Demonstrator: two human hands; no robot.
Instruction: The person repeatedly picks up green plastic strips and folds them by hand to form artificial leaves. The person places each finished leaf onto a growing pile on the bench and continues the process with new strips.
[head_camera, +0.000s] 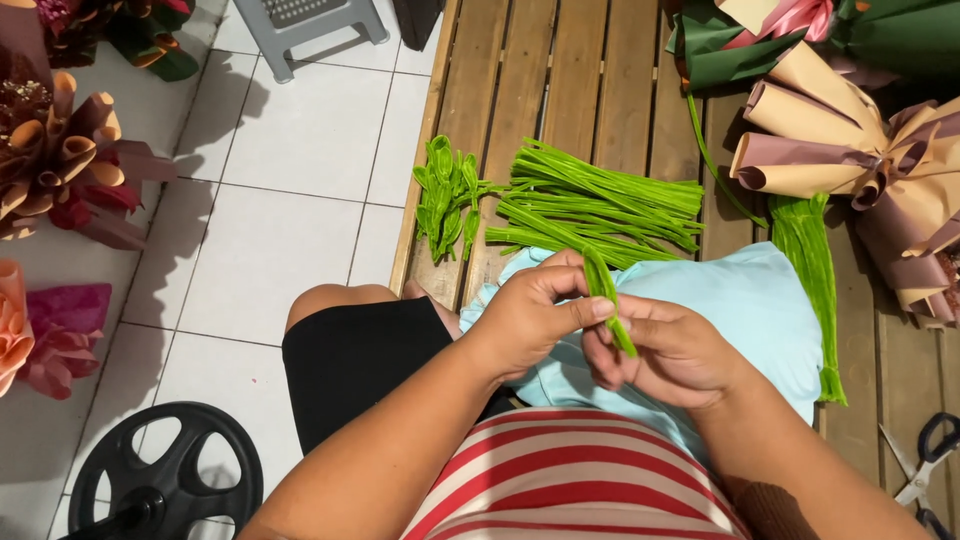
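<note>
A bent green fuzzy wire stem (606, 295) is pinched between both hands above a light blue cushion (745, 300) on my lap. My left hand (530, 315) grips its upper part with thumb and forefinger. My right hand (675, 352) holds the lower end from underneath. Just beyond the hands, a pile of straight green fuzzy stems (600, 205) lies on the wooden slatted platform (560, 70). To its left sits a small cluster of finished green leaf shapes (445, 195).
Another bundle of green stems (812, 270) lies at the right. Paper-wrapped bouquets (850, 140) crowd the upper right and more (60, 160) stand on the white tiled floor at left. Scissors (925, 465) rest at the lower right. A black wheel-like object (165, 480) and a grey stool (310, 25) are on the floor.
</note>
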